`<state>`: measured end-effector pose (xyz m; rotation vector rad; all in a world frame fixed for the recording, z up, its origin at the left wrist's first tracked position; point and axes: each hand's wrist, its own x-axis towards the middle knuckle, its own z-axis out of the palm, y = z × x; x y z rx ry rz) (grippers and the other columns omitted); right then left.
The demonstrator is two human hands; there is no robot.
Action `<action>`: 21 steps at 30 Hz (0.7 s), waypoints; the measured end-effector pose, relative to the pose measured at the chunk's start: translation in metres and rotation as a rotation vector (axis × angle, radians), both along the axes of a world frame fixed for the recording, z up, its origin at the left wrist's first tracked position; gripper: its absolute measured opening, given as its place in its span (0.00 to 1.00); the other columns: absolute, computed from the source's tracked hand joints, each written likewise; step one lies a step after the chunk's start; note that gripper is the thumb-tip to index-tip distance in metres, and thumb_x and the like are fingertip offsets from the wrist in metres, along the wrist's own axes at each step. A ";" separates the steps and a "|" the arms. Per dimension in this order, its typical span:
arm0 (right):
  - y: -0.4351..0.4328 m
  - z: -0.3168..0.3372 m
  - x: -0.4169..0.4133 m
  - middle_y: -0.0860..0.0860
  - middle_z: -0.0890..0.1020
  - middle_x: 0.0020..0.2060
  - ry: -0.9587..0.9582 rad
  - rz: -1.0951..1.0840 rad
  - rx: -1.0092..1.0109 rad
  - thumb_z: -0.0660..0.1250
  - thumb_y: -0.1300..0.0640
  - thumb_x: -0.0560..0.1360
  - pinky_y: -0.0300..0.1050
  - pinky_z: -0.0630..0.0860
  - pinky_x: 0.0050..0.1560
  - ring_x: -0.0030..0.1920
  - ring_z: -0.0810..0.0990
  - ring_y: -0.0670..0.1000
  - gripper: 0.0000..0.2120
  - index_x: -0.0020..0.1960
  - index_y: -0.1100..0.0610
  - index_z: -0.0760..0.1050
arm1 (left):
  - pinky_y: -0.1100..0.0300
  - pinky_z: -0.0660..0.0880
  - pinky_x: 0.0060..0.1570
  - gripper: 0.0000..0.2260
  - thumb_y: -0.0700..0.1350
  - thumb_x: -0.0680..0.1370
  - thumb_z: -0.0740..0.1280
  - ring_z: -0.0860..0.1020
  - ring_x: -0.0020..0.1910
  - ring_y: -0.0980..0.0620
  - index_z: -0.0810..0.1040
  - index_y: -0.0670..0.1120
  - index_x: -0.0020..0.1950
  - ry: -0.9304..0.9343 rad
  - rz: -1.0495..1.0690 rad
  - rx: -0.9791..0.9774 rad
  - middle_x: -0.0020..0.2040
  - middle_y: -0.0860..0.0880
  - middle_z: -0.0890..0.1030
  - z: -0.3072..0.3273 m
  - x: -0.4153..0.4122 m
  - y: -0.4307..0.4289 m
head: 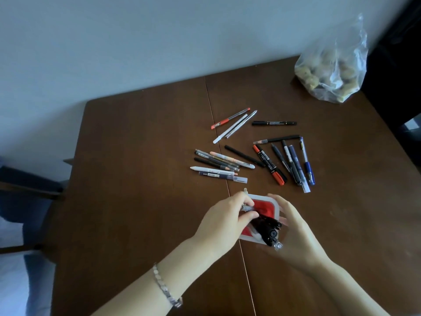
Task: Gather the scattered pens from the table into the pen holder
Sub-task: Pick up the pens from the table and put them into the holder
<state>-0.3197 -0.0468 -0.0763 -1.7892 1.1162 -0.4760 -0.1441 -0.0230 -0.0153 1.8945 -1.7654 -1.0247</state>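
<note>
The pen holder [266, 205] is red inside with a white rim and stands on the brown table [141, 179] between my hands. Several dark pens [270, 229] lean out of it toward me. My left hand [224, 221] pinches a grey pen [247, 207] over the holder's left rim. My right hand [293, 233] wraps the holder's right side. Beyond it lie scattered pens: a left cluster [218, 165], a right cluster [287, 160], three near the seam [234, 124], and a black marker [274, 123].
A clear plastic bag [332, 71] with round brownish items sits at the table's far right corner. A seam [218, 142] runs down the tabletop. A blue chair [25, 190] stands left of the table. A grey wall is behind.
</note>
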 end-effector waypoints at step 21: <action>-0.020 -0.021 -0.053 0.44 0.72 0.59 0.095 -0.132 0.029 0.82 0.55 0.56 0.31 0.73 0.53 0.57 0.74 0.41 0.44 0.64 0.45 0.60 | 0.50 0.69 0.62 0.19 0.44 0.77 0.63 0.70 0.65 0.44 0.67 0.44 0.67 -0.642 -0.002 0.045 0.69 0.45 0.70 -0.118 0.064 -0.086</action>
